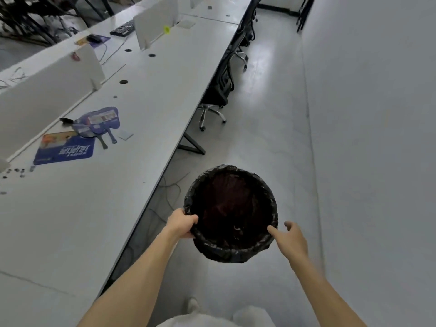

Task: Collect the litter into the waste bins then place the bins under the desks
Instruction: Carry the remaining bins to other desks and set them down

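Black plastic film lines the waste bin [232,254] and folds outward over its rim, so treat every contact surface as thin, soft and slippery. Expect a light load: the interior appears nearly empty, and the bin is judged easy to carry or slide with one hand. Take hold at the rim, where the stiff edge beneath the film gives support; pinching loose film alone may tear it or pull the liner off. Your left hand [180,224] grasps the left side of the rim, fingers curled over the edge. Your right hand [291,237] is released, fingers spread and holding nothing, with the forefinger at the right side of the rim; whether it touches cannot be determined. The bin sits in the aisle over the floor [259,138], just beside the edge of the desk [94,220] and apart from the wall [377,138]. Its outer wall and base are hidden from this overhead view, so you cannot confirm whether it rests on the floor or is lifted. The interior is dark; one small pale curved item near the closer wall cannot be identified. The space under the desk is largely covered by the desktop; only loose cables [169,187] show there. Small dark scraps [16,172] on the desk are too small to identify.
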A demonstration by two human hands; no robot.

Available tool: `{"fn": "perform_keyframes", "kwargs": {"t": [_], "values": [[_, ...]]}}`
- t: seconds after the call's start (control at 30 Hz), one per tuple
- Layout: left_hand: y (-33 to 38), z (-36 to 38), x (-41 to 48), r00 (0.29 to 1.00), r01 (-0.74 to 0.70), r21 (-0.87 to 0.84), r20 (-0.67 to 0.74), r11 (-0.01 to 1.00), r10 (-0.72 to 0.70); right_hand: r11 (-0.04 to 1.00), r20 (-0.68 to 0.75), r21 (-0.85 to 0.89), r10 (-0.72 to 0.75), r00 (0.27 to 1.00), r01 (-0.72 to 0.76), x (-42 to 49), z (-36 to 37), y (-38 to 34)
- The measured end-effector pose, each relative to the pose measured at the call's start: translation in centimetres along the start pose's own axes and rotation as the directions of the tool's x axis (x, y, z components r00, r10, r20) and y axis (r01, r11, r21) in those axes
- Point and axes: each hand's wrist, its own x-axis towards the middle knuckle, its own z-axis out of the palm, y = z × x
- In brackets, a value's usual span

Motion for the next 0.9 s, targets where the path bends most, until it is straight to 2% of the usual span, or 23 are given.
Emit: {"fn": "perform_keyframes", "kwargs": {"t": [0.17, 0.33, 0.47, 0.57, 0.63, 0.73, 0.9], "values": [[8.4, 1.9, 7.8, 1.0, -0.007, -0.016, -0.024, 1.0, 0.007, 0.955, 0.165, 0.256, 0.113, 0.98, -0.153, 7.8, 1.0, -6.1], [16.2, 5.6, 15.1, 0.999, -0.026, -0.024, -0.043, 0.999, 0.025, 0.938, 0.199, 0.324, 0.056, 0.978, -0.12, 18.4, 1.0, -12.6], [22.6, 7.7, 20.4, 0.998, -0.001, 0.024, -0.068, 1.0, 0.003, 0.98, 0.179, 0.19, 0.019, 0.984, -0.053, 27.1, -0.5, -18.4], [26.4, 8.5, 22.6, 0.996, -0.017, 0.187, -0.079, 0.982, 0.032, 0.993, 0.199, 0.115, 0.004, 0.98, -0.027, 31.9, -1.7, -21.9], [29.2, 8.8, 24.4, 0.999, -0.012, 0.325, -0.037, 0.945, 0.026, 0.998, 0.217, 0.052, 0.009, 0.976, -0.021, 35.5, -2.2, -24.4], [32.8, 8.3, 28.6, 0.999, -0.039, 0.44, 0.014, 0.897, 0.036, 0.999, 0.232, -0.029, -0.017, 0.972, 0.024, 41.0, -2.5, -28.0], [38.4, 6.1, 37.6, 0.989, -0.055, 0.438, -0.097, 0.898, 0.108, 0.979, 0.26, -0.19, -0.017, 0.965, 0.069, 50.9, -1.2, -33.3]]}}
